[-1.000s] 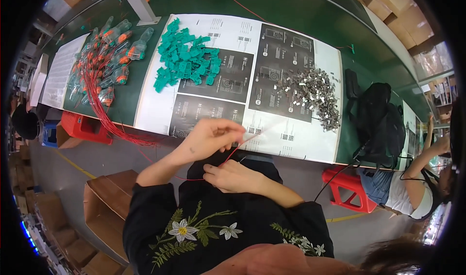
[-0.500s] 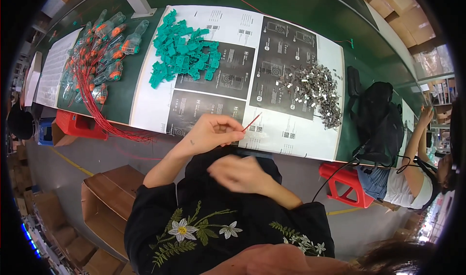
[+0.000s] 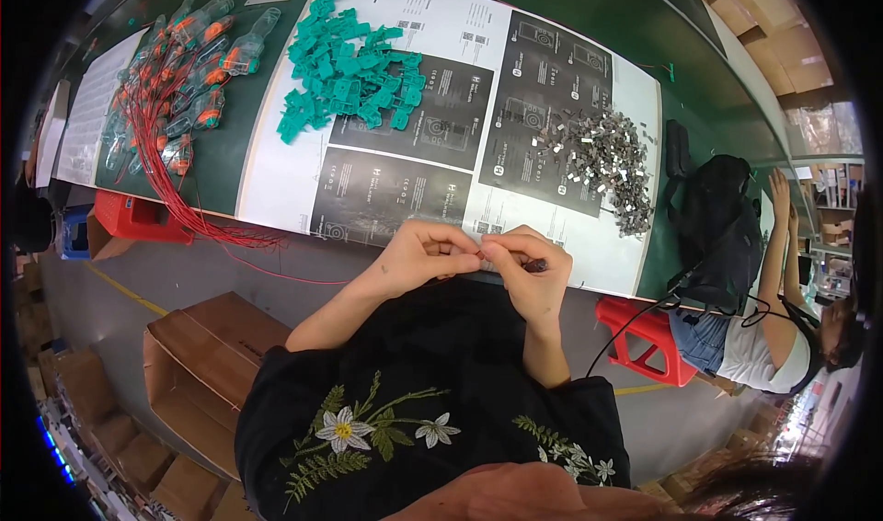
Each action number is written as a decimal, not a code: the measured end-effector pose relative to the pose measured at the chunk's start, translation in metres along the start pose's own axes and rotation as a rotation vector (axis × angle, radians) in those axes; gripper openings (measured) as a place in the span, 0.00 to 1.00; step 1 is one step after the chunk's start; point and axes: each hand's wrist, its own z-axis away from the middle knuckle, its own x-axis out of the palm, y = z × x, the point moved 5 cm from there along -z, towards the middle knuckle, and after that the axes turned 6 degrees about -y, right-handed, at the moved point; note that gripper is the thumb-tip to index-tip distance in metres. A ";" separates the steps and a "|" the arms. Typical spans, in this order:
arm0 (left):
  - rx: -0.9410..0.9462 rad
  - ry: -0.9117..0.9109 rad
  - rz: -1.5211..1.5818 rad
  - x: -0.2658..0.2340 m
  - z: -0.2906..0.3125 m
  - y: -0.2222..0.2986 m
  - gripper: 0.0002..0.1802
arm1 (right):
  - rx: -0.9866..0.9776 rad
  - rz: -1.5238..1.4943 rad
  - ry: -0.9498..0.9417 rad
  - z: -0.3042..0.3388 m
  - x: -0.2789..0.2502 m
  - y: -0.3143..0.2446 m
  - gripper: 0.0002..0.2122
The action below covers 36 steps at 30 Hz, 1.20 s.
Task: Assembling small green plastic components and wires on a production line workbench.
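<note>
closed thumb to finger, the left hand (image 3: 428, 259) is gripping a red wire (image 3: 308, 281), with only a short bit of red showing at the fingertips. the right hand (image 3: 541, 293) is meeting the left fingertip to fingertip, its thumb and forefinger pressing nearly together. its curled fingers are holding a dark, narrow object (image 3: 536, 265); one end is projecting on the right, and the fingers are hiding the rest, so its kind cannot be told.

both hands are working just at the near edge of the green table (image 3: 230, 144). the wire is trailing leftward from the left forearm, curving below that edge toward a red wire bundle (image 3: 161, 167), which is hanging over the edge. transparent bottle-shaped housings (image 3: 244, 57) with orange parts are lying around the bundle's upper end.

beyond the hands, a black-and-white printed sheet (image 3: 276, 176) is covering the middle of the table. it is bearing a heap of green plastic clips (image 3: 354, 70) on the left and a heap of small dark and silvery pieces (image 3: 612, 158) on the right. farther right, a black bag (image 3: 722, 222) is resting on the table. below it, a co-worker (image 3: 754, 355) is sitting on a red stool (image 3: 635, 332). an open cardboard box (image 3: 216, 346) is standing on the floor at left.
</note>
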 end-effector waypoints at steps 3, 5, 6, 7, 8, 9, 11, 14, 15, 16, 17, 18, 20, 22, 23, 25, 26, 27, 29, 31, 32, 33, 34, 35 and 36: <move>0.021 0.023 0.088 -0.005 -0.003 -0.013 0.05 | -0.040 0.038 0.094 0.005 0.006 0.002 0.06; 0.116 0.050 0.168 -0.005 -0.002 -0.015 0.05 | -0.112 0.065 0.218 0.010 0.012 0.000 0.06; 0.165 0.066 0.208 -0.006 -0.001 -0.014 0.05 | -0.111 0.065 0.211 0.010 0.018 -0.001 0.06; 0.165 0.067 0.210 -0.006 0.000 -0.014 0.05 | -0.149 0.087 0.245 0.011 0.021 -0.003 0.06; 0.183 0.068 0.257 -0.007 0.001 -0.013 0.05 | -0.188 0.109 0.277 0.012 0.024 -0.005 0.06; 0.202 0.069 0.304 -0.008 0.002 -0.012 0.05 | -0.227 0.131 0.309 0.012 0.026 -0.007 0.06; 0.224 0.073 0.354 -0.013 0.008 -0.010 0.06 | -0.229 0.144 0.236 0.010 0.033 -0.013 0.06; 0.293 0.140 0.286 -0.029 0.025 -0.004 0.06 | -0.229 0.172 0.106 -0.001 0.038 -0.029 0.06; 0.293 0.140 0.289 -0.034 0.031 -0.002 0.06 | -0.144 0.195 -0.026 -0.015 0.041 -0.032 0.06; 0.298 0.150 0.223 -0.040 0.039 0.002 0.06 | -0.058 0.217 -0.158 -0.030 0.047 -0.033 0.07; 0.299 0.154 0.154 -0.045 0.044 0.006 0.06 | -0.146 0.311 -0.150 -0.046 0.051 -0.041 0.07; 0.302 0.162 0.085 -0.048 0.048 0.009 0.06 | -0.235 0.404 -0.146 -0.064 0.057 -0.045 0.07; 0.270 0.166 0.098 -0.044 0.054 0.013 0.06 | -0.374 0.521 -0.164 -0.102 0.073 -0.036 0.10; 0.211 0.146 0.123 -0.041 0.055 0.017 0.07 | -0.401 0.716 -0.211 -0.138 0.085 -0.019 0.10; 0.214 0.145 0.119 -0.041 0.057 0.017 0.07 | -0.429 0.906 -0.271 -0.144 0.093 -0.014 0.11; 0.280 0.068 0.004 -0.037 0.059 0.019 0.08 | -0.390 0.960 -0.296 -0.136 0.086 -0.004 0.11; 0.310 0.024 -0.051 -0.035 0.057 0.021 0.09 | -0.344 1.014 -0.324 -0.128 0.079 0.000 0.10; 0.312 0.029 -0.048 -0.035 0.058 0.020 0.09 | -0.301 1.062 -0.368 -0.119 0.075 0.003 0.09; 0.326 0.037 -0.086 -0.033 0.056 0.020 0.10 | -0.294 1.075 -0.353 -0.095 0.055 -0.002 0.08; 0.328 0.026 -0.098 -0.031 0.055 0.020 0.10 | -0.279 1.093 -0.331 -0.071 0.042 -0.006 0.07; 0.306 -0.001 -0.142 -0.030 0.051 0.018 0.11 | -0.212 1.061 -0.310 -0.061 0.034 -0.005 0.06; 0.284 -0.030 -0.187 -0.029 0.047 0.017 0.11 | -0.146 1.028 -0.287 -0.052 0.026 -0.004 0.06; 0.262 -0.064 -0.231 -0.025 0.042 0.017 0.11 | -0.077 0.996 -0.259 -0.043 0.018 -0.004 0.06; 0.260 -0.083 -0.225 -0.021 0.036 0.018 0.11 | -0.065 1.006 -0.245 -0.035 0.015 -0.002 0.06; 0.219 -0.106 -0.188 -0.017 0.029 0.016 0.10 | -0.026 0.982 -0.194 -0.028 0.012 0.003 0.07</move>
